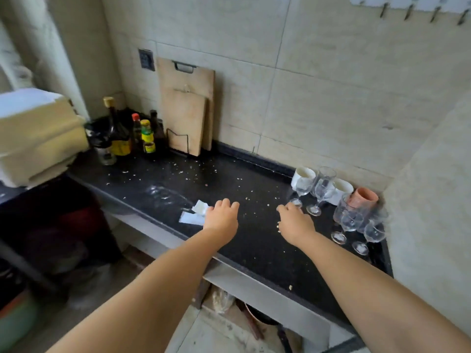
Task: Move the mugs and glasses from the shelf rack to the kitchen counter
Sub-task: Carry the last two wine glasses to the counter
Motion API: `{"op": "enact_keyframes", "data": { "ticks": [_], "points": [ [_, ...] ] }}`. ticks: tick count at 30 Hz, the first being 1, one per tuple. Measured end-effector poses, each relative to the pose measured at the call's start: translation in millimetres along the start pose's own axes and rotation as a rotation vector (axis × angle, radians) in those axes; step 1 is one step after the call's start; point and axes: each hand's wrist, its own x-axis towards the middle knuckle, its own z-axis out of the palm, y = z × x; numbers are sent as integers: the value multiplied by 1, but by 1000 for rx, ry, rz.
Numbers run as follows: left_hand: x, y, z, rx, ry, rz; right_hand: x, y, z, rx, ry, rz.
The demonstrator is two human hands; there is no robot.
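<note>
The black counter (158, 174) runs from the left corner to the right wall, strewn with crumbs. Two cutting boards (187, 108) lean on the tiled wall, with bottles (127, 133) crowded in the corner to their left. The task's things are grouped at the counter's right end: two white mugs (303, 174), a terracotta cup (363, 197) lying tilted, and several stemmed glasses (322, 189), all upright on their feet with the long axis vertical. No shelf rack shows.

Both arms reach out over the counter. The right hand (295, 221) is palm down, fingers loosely curled and holding nothing; the nearest glass foot sits just beyond and to the right of its fingertips, perhaps touching. The left hand (221, 215) is also empty, fingers relaxed and slightly spread, beside a scrap of white paper (196, 212) and well apart from the glassware.

The right hand is clearly nearer the glasses, so any further handling there falls to it; I judge the drop-off done or nearly so.
</note>
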Motion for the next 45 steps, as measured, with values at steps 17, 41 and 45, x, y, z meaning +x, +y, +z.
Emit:
{"op": "enact_keyframes", "data": {
  "ticks": [17, 41, 45],
  "points": [
    [-312, -211, 13, -8, 28, -894, -111, -331, 50, -139, -97, -890],
    [-789, -432, -67, 13, 139, -1493, -497, -765, 86, -150, -89, -1592],
    [-808, -489, -84, 26, 165, -1497, -515, -830, 78, -116, -79, -1641]
  ]
}}
